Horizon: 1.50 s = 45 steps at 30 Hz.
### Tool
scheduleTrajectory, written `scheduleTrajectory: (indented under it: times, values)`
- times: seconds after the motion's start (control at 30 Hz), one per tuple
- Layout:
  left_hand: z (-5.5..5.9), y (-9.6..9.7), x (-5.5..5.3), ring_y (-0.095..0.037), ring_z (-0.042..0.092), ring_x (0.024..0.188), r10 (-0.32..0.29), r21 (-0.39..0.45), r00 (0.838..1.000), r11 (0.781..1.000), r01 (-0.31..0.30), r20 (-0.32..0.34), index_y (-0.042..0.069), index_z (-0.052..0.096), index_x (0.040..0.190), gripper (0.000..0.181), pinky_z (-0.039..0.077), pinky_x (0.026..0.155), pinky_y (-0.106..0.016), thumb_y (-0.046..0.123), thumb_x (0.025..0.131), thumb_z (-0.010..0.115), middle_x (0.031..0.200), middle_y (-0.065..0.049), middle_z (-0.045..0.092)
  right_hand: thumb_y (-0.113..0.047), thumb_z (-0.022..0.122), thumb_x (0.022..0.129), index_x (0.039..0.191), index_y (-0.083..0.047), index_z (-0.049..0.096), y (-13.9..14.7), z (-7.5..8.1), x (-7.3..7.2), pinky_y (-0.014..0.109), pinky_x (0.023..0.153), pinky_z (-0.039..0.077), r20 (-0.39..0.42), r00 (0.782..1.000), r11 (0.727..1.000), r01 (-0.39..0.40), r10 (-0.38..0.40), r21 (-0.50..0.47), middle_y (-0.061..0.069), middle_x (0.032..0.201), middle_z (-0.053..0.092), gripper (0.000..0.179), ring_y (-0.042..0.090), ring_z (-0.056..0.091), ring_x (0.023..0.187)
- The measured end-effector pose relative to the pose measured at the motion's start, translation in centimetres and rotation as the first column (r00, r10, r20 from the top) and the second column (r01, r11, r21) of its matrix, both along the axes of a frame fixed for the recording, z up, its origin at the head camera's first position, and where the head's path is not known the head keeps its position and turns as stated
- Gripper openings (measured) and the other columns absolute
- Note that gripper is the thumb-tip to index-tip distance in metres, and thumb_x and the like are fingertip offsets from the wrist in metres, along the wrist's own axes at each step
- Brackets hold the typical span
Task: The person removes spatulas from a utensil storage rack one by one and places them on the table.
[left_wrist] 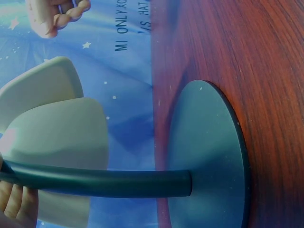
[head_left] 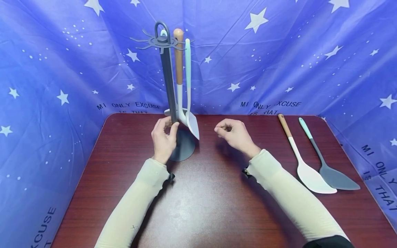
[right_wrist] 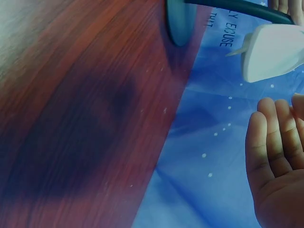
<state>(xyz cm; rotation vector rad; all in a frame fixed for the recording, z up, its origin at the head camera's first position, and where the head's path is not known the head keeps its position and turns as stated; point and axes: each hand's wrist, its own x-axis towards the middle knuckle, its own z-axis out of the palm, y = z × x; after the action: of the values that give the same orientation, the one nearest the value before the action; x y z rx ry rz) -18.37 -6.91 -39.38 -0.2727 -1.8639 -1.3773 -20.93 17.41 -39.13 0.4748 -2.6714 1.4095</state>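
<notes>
A dark utensil stand (head_left: 167,79) with a ring of hooks and a round base (head_left: 186,150) stands on the table. My left hand (head_left: 163,139) grips its pole low down, thumb on the near side. From the hooks hang a white-headed utensil with a wooden handle (head_left: 179,62) and a white spatula with a mint handle (head_left: 188,69). The mint handle tip of another utensil shows behind the pole, the rest mostly hidden. My right hand (head_left: 235,135) hovers right of the stand, fingers loosely bent and holding nothing; the right wrist view shows its palm (right_wrist: 285,197) bare.
On the right of the dark red wood table (head_left: 204,203) lie a white spatula with a wooden handle (head_left: 310,175) and a grey spatula with a mint handle (head_left: 336,177), their blades overlapping in view. A blue star-patterned cloth (head_left: 217,75) hangs behind and at the sides.
</notes>
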Motion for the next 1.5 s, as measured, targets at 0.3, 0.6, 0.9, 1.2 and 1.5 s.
scheduleTrajectory:
  times: [0.3,0.6,0.9,1.2,1.5]
  values:
    - [0.0,0.0,0.0,-0.033,0.062,0.074,0.005,-0.006,1.0,1.0,-0.005,0.011,-0.011,0.065,0.094,0.016,0.052,0.06,-0.049,-0.01,0.079,0.07,0.082,-0.023,0.063,-0.016,0.069,0.086,0.085,-0.011,0.07,-1.5,0.5,-0.4,0.024,0.052,0.048,-0.027,1.0,0.999,-0.014,0.013,-0.033,0.0,0.066,0.064,0.005,0.013,0.059,0.06]
    - [0.0,0.0,0.0,-0.033,0.062,0.075,0.007,-0.008,1.0,1.0,-0.007,0.012,-0.01,0.065,0.095,0.015,0.053,0.062,-0.046,-0.01,0.08,0.069,0.083,-0.022,0.064,-0.017,0.068,0.086,0.085,-0.011,0.07,-3.2,1.5,-0.4,0.025,0.053,0.047,-0.046,0.999,0.998,-0.018,0.015,-0.059,0.0,0.067,0.063,0.006,0.015,0.058,0.061]
    - [0.0,0.1,0.1,-0.033,0.062,0.074,0.006,-0.008,1.0,1.0,-0.006,0.015,-0.011,0.065,0.095,0.015,0.054,0.064,-0.041,-0.009,0.08,0.069,0.083,-0.023,0.063,-0.016,0.069,0.086,0.09,-0.012,0.07,-4.6,2.2,-0.5,0.027,0.057,0.048,-0.064,0.998,0.995,-0.028,0.022,-0.092,-0.002,0.072,0.066,0.006,0.014,0.058,0.064]
    - [0.0,0.0,0.1,-0.034,0.062,0.075,-0.001,-0.005,1.0,1.0,0.001,0.005,-0.011,0.065,0.095,0.016,0.054,0.066,-0.044,-0.011,0.08,0.069,0.083,-0.023,0.063,-0.017,0.071,0.086,0.099,-0.008,0.07,-5.9,2.9,-0.7,0.028,0.071,0.054,-0.086,0.996,0.991,-0.034,0.023,-0.13,0.001,0.088,0.07,0.016,0.013,0.064,0.076]
    - [0.1,0.1,0.1,-0.035,0.061,0.075,0.004,-0.006,1.0,1.0,-0.004,0.005,-0.011,0.064,0.095,0.016,0.054,0.067,-0.049,-0.011,0.079,0.069,0.083,-0.024,0.063,-0.013,0.07,0.086,0.108,-0.003,0.066,-7.2,3.5,-0.8,0.026,0.08,0.055,-0.095,0.993,0.973,-0.084,0.065,-0.216,0.008,0.102,0.069,0.024,0.016,0.066,0.09]
